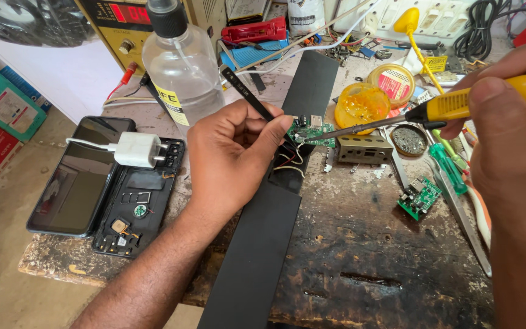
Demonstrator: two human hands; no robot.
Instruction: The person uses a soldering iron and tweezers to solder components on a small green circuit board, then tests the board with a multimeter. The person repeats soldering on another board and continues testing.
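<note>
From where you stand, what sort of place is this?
Most likely a small electronics repair bench. The right hand holds a yellow soldering iron to a green circuit board, the left hand grips black tweezers, and an opened phone lies on the scorched worktable.

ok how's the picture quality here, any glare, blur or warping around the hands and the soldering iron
Head view: bright even daylight and soft shadows; the left hand, small green circuit board and soldering iron are sharp. The right hand looms large and stretched at the frame edge; glare whitens the plastic bottle.
</note>
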